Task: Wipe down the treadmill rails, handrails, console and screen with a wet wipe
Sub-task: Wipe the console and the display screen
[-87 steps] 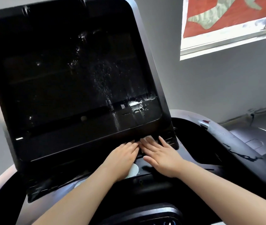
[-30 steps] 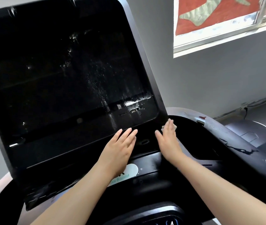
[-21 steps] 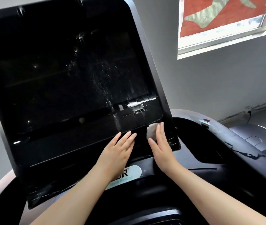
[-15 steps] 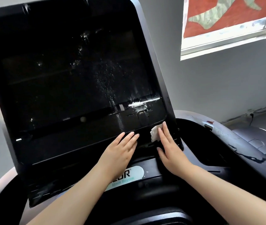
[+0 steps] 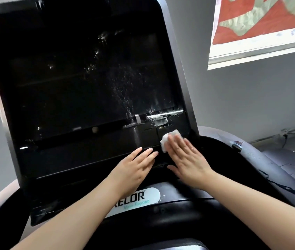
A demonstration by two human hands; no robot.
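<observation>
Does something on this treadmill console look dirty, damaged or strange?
Yes. The black glossy screen carries whitish droplets and streaks right of its middle, running down to its lower edge, just above the white wet wipe pressed flat by the right hand. No damage shows.

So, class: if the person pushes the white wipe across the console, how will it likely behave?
The wet wipe looks thin and crumpled, so it is probably floppy and light. The right hand presses it flat, so it should slide rather than roll. Droplets on the screen suggest that the surface is slippery.
</observation>
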